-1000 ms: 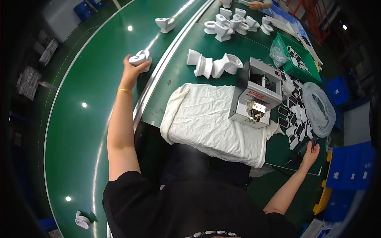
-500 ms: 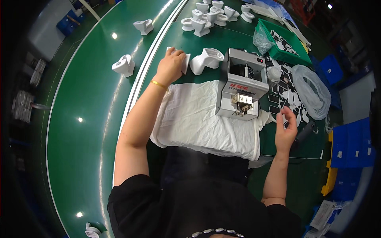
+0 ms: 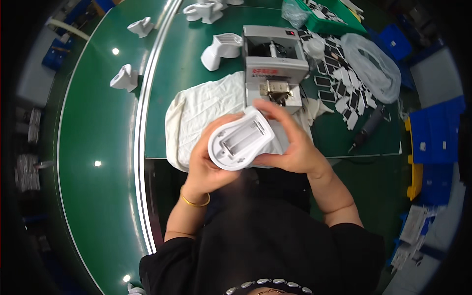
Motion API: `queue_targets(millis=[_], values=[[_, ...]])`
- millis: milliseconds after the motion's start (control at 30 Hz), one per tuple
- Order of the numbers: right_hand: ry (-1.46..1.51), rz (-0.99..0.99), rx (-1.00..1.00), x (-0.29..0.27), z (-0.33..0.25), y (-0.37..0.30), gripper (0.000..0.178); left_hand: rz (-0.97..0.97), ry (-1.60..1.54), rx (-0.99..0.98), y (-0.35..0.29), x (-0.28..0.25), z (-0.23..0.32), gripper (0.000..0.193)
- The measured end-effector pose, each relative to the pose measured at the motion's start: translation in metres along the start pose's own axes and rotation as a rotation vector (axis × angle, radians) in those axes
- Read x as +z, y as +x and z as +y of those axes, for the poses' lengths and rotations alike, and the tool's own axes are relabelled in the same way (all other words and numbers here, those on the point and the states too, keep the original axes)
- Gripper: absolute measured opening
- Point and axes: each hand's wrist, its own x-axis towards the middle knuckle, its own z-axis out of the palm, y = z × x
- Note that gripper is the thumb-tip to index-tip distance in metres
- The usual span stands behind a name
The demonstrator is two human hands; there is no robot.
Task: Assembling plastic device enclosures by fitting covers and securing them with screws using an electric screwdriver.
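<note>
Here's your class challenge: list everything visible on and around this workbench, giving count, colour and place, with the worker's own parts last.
Held toilet-shaped piece: one, white, between both hands
Bench piece: one, white, left of the machine
Far pieces: several, white, top edge, partly cut off
Left-table pieces: three, white, one cut off below
Left table: one, green, left
Bench: one, green, centre
Machine: one, grey, on bench
Cloth: one, white, bench's near side
Bin: one, green, top right
Flat pieces: many, black and white, right of machine
Plastic bags: two, clear, upper right
Power screwdriver: one, dark, bench's near right
Bracelet: one, gold, left wrist
Left hand: one, bare, centre
Right hand: one, bare, centre
</note>
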Motion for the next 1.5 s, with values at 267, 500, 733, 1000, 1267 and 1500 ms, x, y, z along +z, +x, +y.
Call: queue_targets(millis=[267,500,733,1000,1267,1500], values=[[0.064,-0.043,0.293,-0.012,0.008,-0.054,0.076,-0.107,-0.126,-0.307,-0.009,0.025,-0.025,0.074],[-0.456,0.049,0.103,0.013,-0.007,-0.089,0.072,-0.035,0.263,-0.104,-0.011,0.068,-0.013,0.101],[-0.983,0.38,0.13,-0.129,0.084,-0.04,0.023,-0.317,0.29,-0.092,-0.028,0.062,-0.033,0.128],[-1.316,0.123,0.074,-0.168,0.139,-0.015,0.03,-0.216,0.458,0.134,-0.039,0.073,-0.062,0.125],[-0.165,0.226,0.407,-0.093,0.014,-0.031,0.037,-0.224,0.322,0.016,-0.045,0.061,-0.055,0.119],[-0.115,-0.146,0.335,-0.038,-0.008,-0.044,0.023,-0.193,0.313,-0.108,-0.046,0.059,-0.056,0.118]])
